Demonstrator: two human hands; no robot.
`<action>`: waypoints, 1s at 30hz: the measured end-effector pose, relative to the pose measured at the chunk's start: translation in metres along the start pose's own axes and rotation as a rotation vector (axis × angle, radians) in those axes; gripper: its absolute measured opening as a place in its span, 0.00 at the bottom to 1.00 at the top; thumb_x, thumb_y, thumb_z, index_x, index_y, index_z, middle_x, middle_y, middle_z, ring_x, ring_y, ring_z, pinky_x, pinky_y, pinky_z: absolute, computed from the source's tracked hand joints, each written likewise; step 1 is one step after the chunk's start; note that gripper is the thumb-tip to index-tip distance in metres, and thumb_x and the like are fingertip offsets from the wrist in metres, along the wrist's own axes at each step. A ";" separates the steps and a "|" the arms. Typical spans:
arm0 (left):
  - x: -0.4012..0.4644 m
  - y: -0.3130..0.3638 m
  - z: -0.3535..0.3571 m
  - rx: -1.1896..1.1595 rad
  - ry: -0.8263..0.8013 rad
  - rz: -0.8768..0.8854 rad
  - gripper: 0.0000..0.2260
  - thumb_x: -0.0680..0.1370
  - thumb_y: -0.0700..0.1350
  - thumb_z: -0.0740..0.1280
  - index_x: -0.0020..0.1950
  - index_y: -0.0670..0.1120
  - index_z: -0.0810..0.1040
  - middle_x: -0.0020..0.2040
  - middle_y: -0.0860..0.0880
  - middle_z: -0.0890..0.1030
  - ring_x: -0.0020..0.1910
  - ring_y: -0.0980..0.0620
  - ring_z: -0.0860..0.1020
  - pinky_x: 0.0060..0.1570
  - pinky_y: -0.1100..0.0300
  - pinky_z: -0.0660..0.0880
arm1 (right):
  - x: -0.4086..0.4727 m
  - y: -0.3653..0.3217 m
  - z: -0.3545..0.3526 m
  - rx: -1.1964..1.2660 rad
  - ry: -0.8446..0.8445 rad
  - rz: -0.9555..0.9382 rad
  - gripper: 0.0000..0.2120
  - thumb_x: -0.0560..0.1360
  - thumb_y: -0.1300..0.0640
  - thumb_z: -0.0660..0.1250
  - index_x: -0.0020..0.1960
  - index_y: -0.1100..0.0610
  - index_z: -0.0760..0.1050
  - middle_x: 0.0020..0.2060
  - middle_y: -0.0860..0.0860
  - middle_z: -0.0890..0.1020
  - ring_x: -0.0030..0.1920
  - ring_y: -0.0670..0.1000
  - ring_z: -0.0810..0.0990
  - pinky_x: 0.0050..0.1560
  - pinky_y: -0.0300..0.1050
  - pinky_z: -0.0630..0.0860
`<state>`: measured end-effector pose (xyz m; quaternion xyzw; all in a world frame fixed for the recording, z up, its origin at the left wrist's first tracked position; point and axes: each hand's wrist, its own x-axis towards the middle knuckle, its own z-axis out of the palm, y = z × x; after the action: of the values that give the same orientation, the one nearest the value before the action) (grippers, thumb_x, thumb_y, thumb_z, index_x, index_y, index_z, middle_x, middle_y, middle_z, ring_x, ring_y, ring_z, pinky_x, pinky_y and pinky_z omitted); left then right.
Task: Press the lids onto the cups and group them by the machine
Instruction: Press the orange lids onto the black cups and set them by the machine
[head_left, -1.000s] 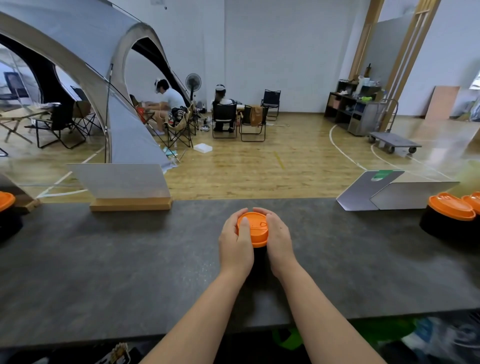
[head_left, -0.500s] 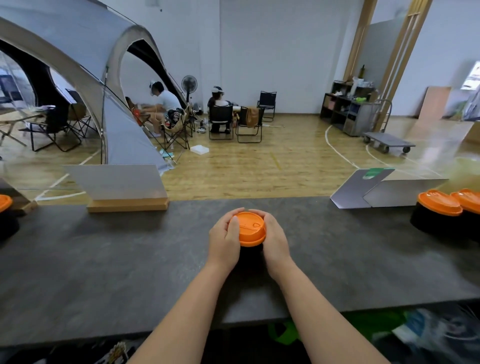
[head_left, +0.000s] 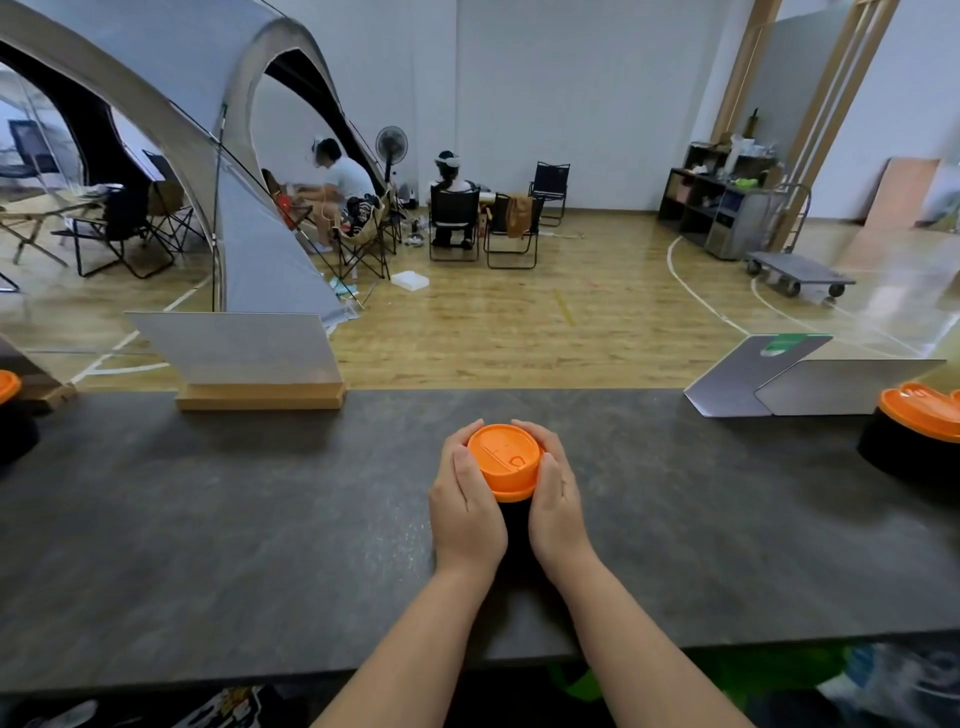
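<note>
Head view: both hands (head_left: 511, 499) clasp orange-lidded cup (head_left: 503, 460) on counter (head_left: 208, 519), lidded cup (head_left: 922, 421) far right

Dark grey stone-look counter (head_left: 218, 545), wide, near edge at bottom. Black cup with orange lid (head_left: 503, 460) standing mid-counter, fingers (head_left: 457, 441) wrapped round both sides. Far left of fingers: acrylic sign in wooden base (head_left: 244, 364) at back edge, another orange-lidded cup (head_left: 8, 410) at frame edge. Far right: folded grey card stand (head_left: 810, 382), orange-lidded black cup (head_left: 914, 436).
</note>
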<state>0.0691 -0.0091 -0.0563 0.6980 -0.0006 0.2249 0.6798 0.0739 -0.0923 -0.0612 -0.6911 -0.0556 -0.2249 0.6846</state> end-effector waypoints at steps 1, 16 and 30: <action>0.001 -0.002 0.000 0.003 0.003 0.008 0.19 0.82 0.53 0.48 0.62 0.54 0.75 0.54 0.61 0.78 0.53 0.67 0.76 0.48 0.74 0.72 | 0.001 0.001 0.001 0.000 0.010 -0.011 0.20 0.76 0.45 0.50 0.59 0.51 0.73 0.55 0.46 0.79 0.53 0.39 0.78 0.52 0.30 0.72; -0.008 0.001 -0.007 0.067 0.009 0.034 0.14 0.82 0.56 0.48 0.57 0.59 0.72 0.51 0.61 0.78 0.51 0.67 0.76 0.48 0.67 0.73 | -0.008 -0.005 -0.001 0.070 0.080 0.056 0.15 0.76 0.52 0.54 0.58 0.56 0.74 0.48 0.50 0.80 0.44 0.39 0.79 0.45 0.33 0.75; -0.005 -0.006 -0.004 0.062 -0.011 0.054 0.19 0.82 0.53 0.49 0.64 0.51 0.75 0.55 0.60 0.79 0.55 0.65 0.76 0.52 0.70 0.73 | -0.006 -0.002 0.002 0.016 0.073 0.013 0.18 0.78 0.56 0.49 0.58 0.58 0.74 0.52 0.51 0.80 0.50 0.40 0.79 0.49 0.30 0.73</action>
<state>0.0656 -0.0064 -0.0638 0.7199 -0.0164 0.2391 0.6514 0.0685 -0.0892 -0.0616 -0.6772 -0.0279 -0.2449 0.6933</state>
